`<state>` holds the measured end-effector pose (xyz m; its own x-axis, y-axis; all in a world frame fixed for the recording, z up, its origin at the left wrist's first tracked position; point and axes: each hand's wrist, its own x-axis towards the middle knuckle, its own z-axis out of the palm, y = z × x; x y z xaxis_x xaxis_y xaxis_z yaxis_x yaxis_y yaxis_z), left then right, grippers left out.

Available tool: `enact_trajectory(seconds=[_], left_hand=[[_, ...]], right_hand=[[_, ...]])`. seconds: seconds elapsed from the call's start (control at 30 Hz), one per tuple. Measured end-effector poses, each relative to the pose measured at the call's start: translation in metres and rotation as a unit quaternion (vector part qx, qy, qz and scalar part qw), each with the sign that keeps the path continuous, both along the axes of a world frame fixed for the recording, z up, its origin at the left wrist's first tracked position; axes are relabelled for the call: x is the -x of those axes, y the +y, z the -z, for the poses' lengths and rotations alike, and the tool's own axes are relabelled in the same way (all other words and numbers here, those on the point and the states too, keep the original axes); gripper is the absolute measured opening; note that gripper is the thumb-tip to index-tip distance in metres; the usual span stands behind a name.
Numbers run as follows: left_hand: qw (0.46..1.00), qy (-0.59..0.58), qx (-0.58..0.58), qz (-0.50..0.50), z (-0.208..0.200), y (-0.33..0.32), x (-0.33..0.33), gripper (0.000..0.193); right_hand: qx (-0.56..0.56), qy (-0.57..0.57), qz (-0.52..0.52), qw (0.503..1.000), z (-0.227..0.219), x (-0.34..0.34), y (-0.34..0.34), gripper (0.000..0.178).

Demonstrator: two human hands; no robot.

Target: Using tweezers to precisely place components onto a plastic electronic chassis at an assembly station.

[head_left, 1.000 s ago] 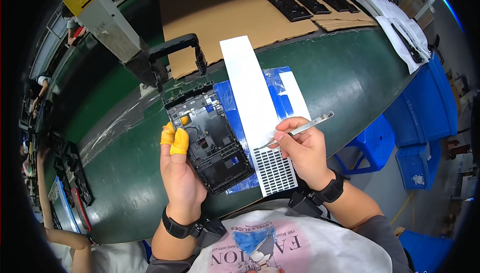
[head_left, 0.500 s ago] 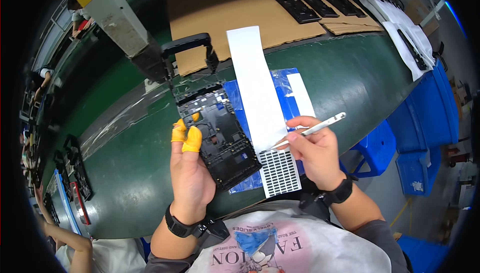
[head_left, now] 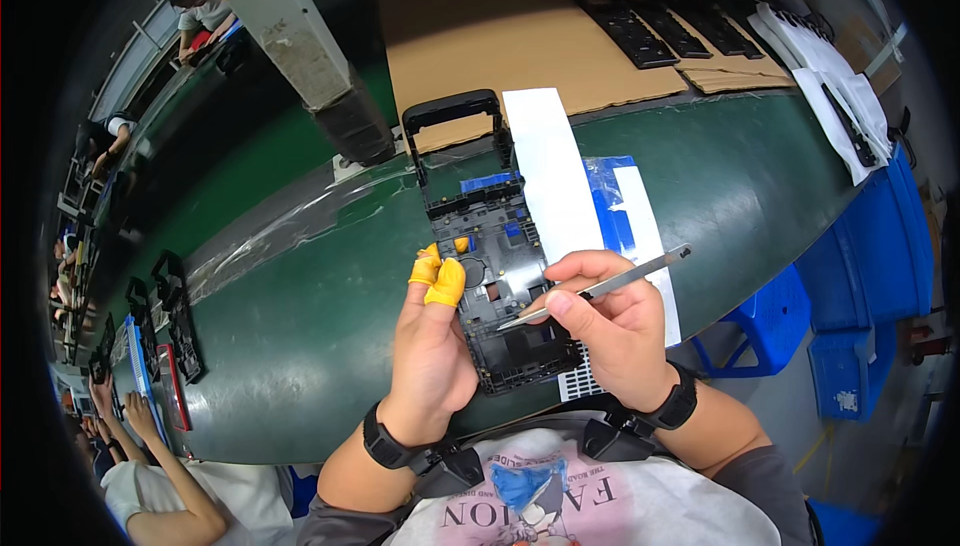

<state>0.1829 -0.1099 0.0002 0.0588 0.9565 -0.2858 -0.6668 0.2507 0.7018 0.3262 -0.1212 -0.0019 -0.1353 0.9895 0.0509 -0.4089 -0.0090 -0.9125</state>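
Note:
My left hand [head_left: 428, 351], with yellow finger cots on some fingertips, is closed on the left edge of a black plastic housing [head_left: 535, 281] with an open frame at its far end. My right hand [head_left: 625, 331] pinches metal tweezers [head_left: 645, 270]. Their pointed tip lies over the lower part of the housing's inner side; whether it touches or carries a piece is too small to tell. Partly behind the housing lies a long white label sheet [head_left: 550, 161], its rows of small black stickers [head_left: 580, 384] showing at the near end.
Beneath the sheet, a blue pad [head_left: 608, 208] lies on the green table [head_left: 300, 346] beside a narrow white strip [head_left: 645, 236]. Several black housings [head_left: 625, 31] rest on cardboard [head_left: 480, 36]. A pillar [head_left: 300, 36] rises at left. A blue stool [head_left: 765, 316] and co-workers are nearby.
The tweezers' tip has moved left from the sticker rows to over the housing. My left hand and the housing have shifted right in view, covering much of the sheet.

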Motion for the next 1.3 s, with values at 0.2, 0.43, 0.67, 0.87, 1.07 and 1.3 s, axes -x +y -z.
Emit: enact_trajectory(seconds=[0.2,0.43,0.67,0.87,1.07,1.3], left_hand=[[1.000,0.002,-0.005,-0.002,-0.0017,-0.0001,0.0013,0.028],[1.000,0.001,-0.001,-0.004,-0.0012,-0.0004,0.0016,0.029],[1.000,-0.001,-0.009,-0.003,0.0003,-0.0006,0.0008,0.029],[1.000,0.002,-0.008,-0.006,0.0012,-0.0004,0.0012,0.029],[1.000,-0.020,-0.008,0.003,0.0002,-0.0008,0.0033,0.027],[1.000,-0.018,-0.008,0.001,0.0000,0.0000,0.0027,0.026]], right_hand=[[0.000,-0.013,-0.006,1.000,0.0014,0.0020,0.0015,0.021],[0.006,-0.006,-0.009,1.000,0.0018,0.0023,0.0023,0.021],[0.005,-0.009,-0.010,1.000,0.0020,0.0016,0.0029,0.021],[0.002,-0.009,-0.010,1.000,0.0024,0.0017,0.0038,0.020],[0.002,-0.004,-0.007,1.000,0.0024,0.0022,0.0044,0.020],[0.010,-0.001,-0.007,1.000,0.0018,0.0030,0.0045,0.020]])
